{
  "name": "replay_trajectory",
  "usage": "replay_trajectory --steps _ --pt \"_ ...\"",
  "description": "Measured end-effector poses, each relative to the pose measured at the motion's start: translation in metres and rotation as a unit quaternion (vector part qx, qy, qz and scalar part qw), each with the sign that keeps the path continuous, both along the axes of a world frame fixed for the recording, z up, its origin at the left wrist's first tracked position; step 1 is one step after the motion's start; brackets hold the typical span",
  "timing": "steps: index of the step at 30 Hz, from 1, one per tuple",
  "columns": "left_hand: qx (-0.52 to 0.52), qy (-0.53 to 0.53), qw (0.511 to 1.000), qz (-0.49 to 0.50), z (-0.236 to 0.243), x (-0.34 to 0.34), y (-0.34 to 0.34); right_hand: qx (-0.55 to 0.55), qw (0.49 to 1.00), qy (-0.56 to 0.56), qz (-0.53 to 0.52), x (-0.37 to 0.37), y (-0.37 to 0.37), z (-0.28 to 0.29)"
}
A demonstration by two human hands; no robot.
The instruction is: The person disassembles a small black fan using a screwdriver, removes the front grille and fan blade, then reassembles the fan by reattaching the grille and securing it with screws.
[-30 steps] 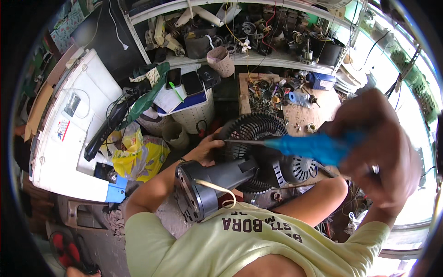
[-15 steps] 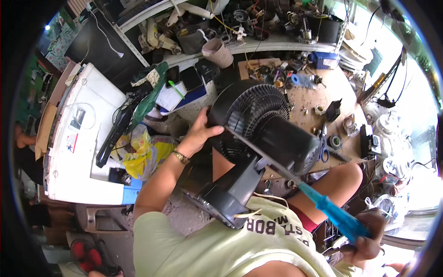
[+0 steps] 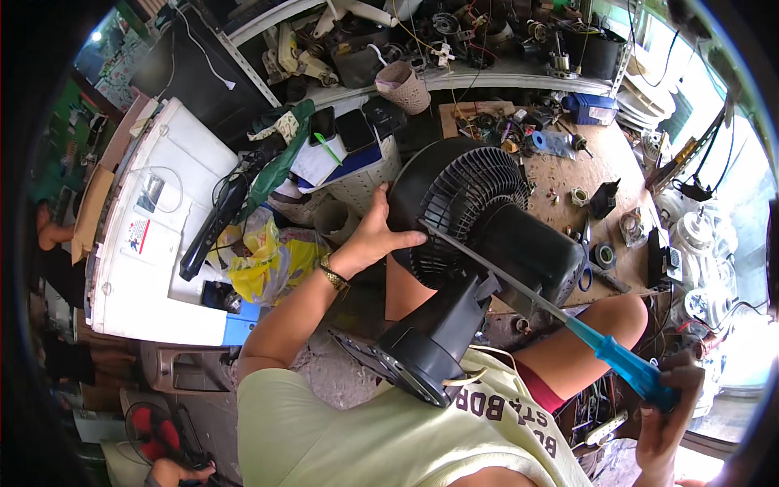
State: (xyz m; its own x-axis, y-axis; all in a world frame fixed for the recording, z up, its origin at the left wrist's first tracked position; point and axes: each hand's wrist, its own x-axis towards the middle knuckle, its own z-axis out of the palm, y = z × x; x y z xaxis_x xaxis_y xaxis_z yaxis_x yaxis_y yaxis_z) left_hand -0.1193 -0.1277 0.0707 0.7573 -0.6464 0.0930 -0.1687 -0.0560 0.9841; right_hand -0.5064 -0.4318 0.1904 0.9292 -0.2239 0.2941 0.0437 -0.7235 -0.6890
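A black electric fan (image 3: 531, 252) rests tilted across my lap, its rear guard and motor housing upward and its stand toward my shirt. My left hand (image 3: 372, 242) grips the guard's left rim, thumb on the outer edge and the other fingers mostly hidden behind it. My right hand (image 3: 672, 406) holds the end of a long screwdriver by its blue handle (image 3: 621, 365). The screwdriver's metal shaft slants up and left over the fan, its tip at the guard's rim close to my left thumb. Whether the tip sits in a screw is too small to tell.
Beyond the fan, a wooden board (image 3: 560, 174) carries loose parts, scissors (image 3: 586, 264) and a tape roll (image 3: 604, 256). At left stand a white box-like panel (image 3: 154, 284) and a yellow plastic bag (image 3: 272, 260). A cluttered shelf (image 3: 519, 81) runs along the back.
The whole view has shifted, so the fan and bench appear farther right. My right hand's fingers have loosened and changed position on the blue handle. The screwdriver tip stays at the guard's rim.
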Motion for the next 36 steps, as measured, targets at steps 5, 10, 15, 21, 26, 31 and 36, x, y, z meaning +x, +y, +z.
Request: replay_trajectory --steps 5,10,15,21,26,31,36 --pt "-0.022 0.038 0.999 0.009 0.003 0.001 -0.005 -0.240 0.971 0.006 -0.010 0.036 0.007 0.032" --pt "-0.001 0.010 1.000 0.018 0.001 0.006 -0.009 -0.595 0.792 0.045 0.129 0.039 0.002 0.054" --pt "-0.001 -0.030 1.000 0.002 0.000 0.012 -0.011 0.058 0.967 0.249 0.016 0.056 0.014 0.043" --pt "-0.033 0.034 0.999 0.004 0.015 0.000 -0.018 0.287 0.916 0.277 -0.042 0.063 0.012 0.057" --pt "-0.021 0.012 1.000 0.011 0.009 0.003 -0.017 -0.464 0.880 0.080 0.067 0.052 0.027 0.045" --pt "0.008 -0.037 0.999 0.017 0.005 0.002 -0.017 -0.041 0.981 0.187 0.032 0.048 0.024 0.027" --pt "0.003 -0.007 1.000 0.019 0.011 -0.003 -0.024 0.504 0.793 0.327 -0.101 0.064 0.007 0.047"
